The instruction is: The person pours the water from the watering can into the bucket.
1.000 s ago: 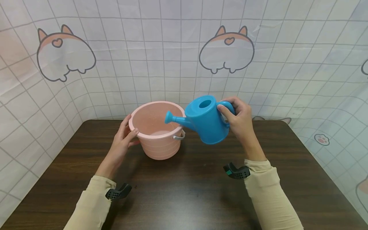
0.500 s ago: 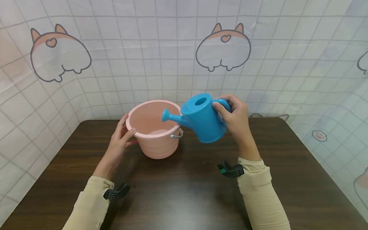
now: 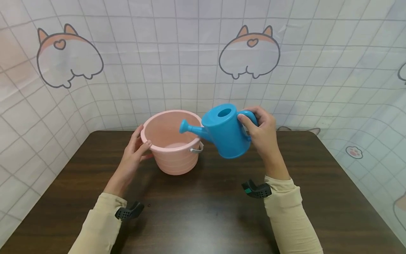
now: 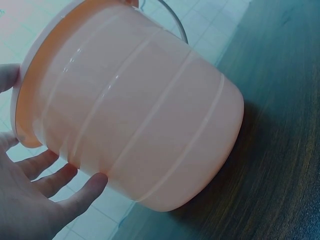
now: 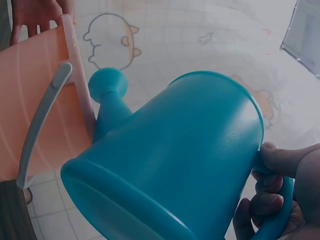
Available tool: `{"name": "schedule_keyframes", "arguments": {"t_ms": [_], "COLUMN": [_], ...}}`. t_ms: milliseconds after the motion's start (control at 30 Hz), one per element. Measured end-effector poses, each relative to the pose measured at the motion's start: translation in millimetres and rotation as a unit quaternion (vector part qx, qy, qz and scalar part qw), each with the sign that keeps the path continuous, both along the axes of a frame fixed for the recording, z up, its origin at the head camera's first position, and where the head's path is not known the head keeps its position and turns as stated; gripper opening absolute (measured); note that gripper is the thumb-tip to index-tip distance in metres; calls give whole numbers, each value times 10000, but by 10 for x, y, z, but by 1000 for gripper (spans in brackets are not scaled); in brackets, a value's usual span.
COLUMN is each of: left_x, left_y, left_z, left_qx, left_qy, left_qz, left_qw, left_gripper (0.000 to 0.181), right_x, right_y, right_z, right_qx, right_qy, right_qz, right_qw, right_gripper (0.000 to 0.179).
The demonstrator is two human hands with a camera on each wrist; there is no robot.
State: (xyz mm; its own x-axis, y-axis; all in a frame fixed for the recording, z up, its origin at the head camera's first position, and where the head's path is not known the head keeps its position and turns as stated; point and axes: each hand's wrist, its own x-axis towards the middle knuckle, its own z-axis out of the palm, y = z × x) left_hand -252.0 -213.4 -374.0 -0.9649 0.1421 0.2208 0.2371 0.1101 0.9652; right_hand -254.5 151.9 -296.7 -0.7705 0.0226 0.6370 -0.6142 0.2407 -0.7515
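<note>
- On the right, the fingers of the right hand (image 3: 262, 130) are clamped round the handle (image 3: 251, 115) of the blue watering can (image 3: 226, 137), which appears raised off the table (image 3: 203, 222) and leans left.
- At the left rim (image 3: 161, 150) of the pink bucket (image 3: 176, 165), the left hand (image 3: 134, 151) grips with fingers spread along the outer wall and one digit, probably the thumb, over the edge.
- Between the hands, the spout (image 3: 200, 131) crosses the bucket's right side, and its flared nozzle (image 3: 184, 126) hangs over the opening; no stream shows, and I cannot tell whether spout and rim touch.
- For a clean pour, I would tip slowly from the wrist, nozzle well inside the rim; too steep a tilt could spill from the top hole (image 3: 224, 113).
- Left fingers should brace the bucket firmly without squeezing, as a knock might rock it.
- Under the spout, the grey bail (image 3: 197, 149) hangs at the bucket's right and could catch the can.
- Beyond the table's far edge, a gridded backdrop (image 3: 177, 81) probably limits reach; near the sleeves, a black device (image 3: 257, 190) on each wrist seems well clear.
</note>
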Motion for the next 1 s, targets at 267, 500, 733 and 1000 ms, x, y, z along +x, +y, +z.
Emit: {"name": "schedule_keyframes", "arguments": {"t_ms": [267,500,733,1000], "left_x": [-12,-16,-14,-9], "left_y": [2,-4,-2,-5], "left_z": [-5,-15,-14,-22], "left_qx": [-10,-2,3,-1], "left_qy": [21,-17,-38,5], "left_qz": [-1,25,55,50], "left_qw": [10000,10000,10000,10000], "left_gripper": [64,64,63,63], "right_x": [-6,-14,-19,-15], "right_y": [-4,-7,-4,0], "right_z": [-12,-18,-20,-19], "right_qx": [71,79,55,47], "right_qy": [33,51,22,-54], "right_qz": [-70,-78,-77,-69], "right_qw": [9999,9999,10000,10000], "right_gripper": [25,24,24,25]}}
